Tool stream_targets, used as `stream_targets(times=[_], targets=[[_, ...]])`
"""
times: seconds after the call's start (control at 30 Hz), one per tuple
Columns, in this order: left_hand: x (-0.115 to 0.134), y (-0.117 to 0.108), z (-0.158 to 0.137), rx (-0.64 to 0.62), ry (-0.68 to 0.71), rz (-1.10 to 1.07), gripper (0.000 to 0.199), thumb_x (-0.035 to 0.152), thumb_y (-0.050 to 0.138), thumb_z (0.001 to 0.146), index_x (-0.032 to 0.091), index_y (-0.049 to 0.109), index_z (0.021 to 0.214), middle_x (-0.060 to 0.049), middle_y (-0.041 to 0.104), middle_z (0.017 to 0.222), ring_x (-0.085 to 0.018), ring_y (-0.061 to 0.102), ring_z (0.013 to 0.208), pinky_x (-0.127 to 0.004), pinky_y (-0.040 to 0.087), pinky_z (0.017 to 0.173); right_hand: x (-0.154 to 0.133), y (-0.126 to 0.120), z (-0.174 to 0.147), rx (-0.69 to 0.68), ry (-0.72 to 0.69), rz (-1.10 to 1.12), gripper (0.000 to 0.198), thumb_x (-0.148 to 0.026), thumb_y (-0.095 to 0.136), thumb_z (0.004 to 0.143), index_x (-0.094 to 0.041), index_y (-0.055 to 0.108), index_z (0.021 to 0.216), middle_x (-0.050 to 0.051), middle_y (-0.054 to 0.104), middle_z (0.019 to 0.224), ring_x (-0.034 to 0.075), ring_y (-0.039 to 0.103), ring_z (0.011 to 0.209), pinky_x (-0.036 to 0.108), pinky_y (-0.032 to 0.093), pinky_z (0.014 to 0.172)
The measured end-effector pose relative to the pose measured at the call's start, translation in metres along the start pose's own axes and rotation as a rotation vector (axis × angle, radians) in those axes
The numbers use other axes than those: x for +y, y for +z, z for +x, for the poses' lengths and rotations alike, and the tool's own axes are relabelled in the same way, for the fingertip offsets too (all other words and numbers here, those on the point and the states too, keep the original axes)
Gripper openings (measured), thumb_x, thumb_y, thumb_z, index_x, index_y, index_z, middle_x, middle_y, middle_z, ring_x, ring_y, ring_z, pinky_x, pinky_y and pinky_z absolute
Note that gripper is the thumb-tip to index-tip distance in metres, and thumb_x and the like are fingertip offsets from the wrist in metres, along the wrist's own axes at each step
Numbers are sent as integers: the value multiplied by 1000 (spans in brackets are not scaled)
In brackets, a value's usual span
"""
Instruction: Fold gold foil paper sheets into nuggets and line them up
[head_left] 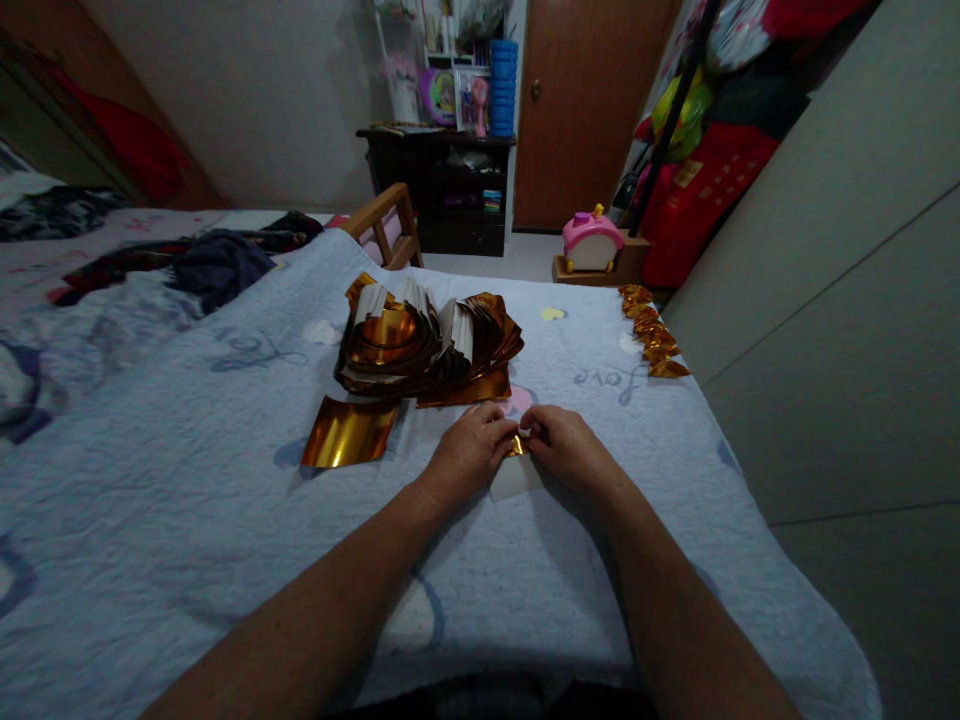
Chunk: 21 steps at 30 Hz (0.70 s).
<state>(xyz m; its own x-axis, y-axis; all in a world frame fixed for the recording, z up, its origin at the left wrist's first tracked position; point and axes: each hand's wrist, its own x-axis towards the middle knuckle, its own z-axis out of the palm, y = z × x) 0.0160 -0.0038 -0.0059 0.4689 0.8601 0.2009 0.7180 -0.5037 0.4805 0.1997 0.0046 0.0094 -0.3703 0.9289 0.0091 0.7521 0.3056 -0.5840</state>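
Between my two hands is a sheet of gold foil paper (516, 480), its white side showing toward me and its far part turned over to gold. My left hand (471, 445) pinches the folded part from the left. From the right, the fingertips of my right hand (564, 440) press on the same fold. Just beyond them lies a thick pile of gold foil sheets (390, 345), curled and fanned, with white backs showing. One loose gold sheet (351, 433) lies apart to the left of my hands.
A row of folded gold pieces (651, 335) lies along the right edge of the light blue bedspread (247, 560). Crumpled dark clothes (221, 268) are at the far left. A tall pale cabinet (847, 300) stands close on the right. Beyond the bed are a dark shelf (435, 185) and a pink toy (592, 243).
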Motion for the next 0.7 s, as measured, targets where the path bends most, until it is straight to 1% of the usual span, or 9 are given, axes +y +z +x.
stream_targets(times=[0.07, 0.2, 0.4, 0.57, 0.7], targets=[[0, 0, 0, -2, -7, 0, 15, 16, 64, 91, 20, 73, 102, -6, 62, 100, -21, 59, 98, -34, 50, 88, -1, 0, 0, 7, 5, -33, 17, -8, 60, 82, -17, 70, 92, 5, 67, 85, 16, 57, 76, 26, 37, 70], [0, 0, 0, -3, -21, -17, 16, 15, 63, 90, 21, 73, 102, -5, 62, 102, -21, 59, 99, -34, 50, 89, -4, 0, 0, 20, 39, -81, 11, -11, 63, 81, -17, 71, 85, 6, 67, 83, 17, 56, 75, 27, 36, 68], [-1, -1, 1, -9, -26, -29, 20, 15, 63, 90, 21, 72, 106, -6, 62, 104, -21, 59, 100, -35, 50, 90, -4, -1, -1, 9, 53, -61, 15, -9, 60, 83, -17, 73, 86, 5, 68, 80, 17, 57, 75, 27, 36, 68], [-1, 1, 0, -13, -18, -16, 19, 20, 62, 93, 22, 74, 108, -6, 61, 102, -21, 58, 99, -34, 50, 89, -4, 2, -1, 33, 34, -94, 15, -12, 59, 85, -18, 72, 87, 5, 68, 86, 17, 57, 79, 27, 37, 71], [-3, 2, 0, 1, -9, -26, 18, 22, 62, 93, 23, 75, 106, -6, 62, 102, -20, 58, 98, -33, 49, 88, -5, 2, -1, 12, 20, -113, 16, -9, 57, 85, -17, 70, 85, 6, 66, 89, 17, 57, 82, 26, 39, 73]])
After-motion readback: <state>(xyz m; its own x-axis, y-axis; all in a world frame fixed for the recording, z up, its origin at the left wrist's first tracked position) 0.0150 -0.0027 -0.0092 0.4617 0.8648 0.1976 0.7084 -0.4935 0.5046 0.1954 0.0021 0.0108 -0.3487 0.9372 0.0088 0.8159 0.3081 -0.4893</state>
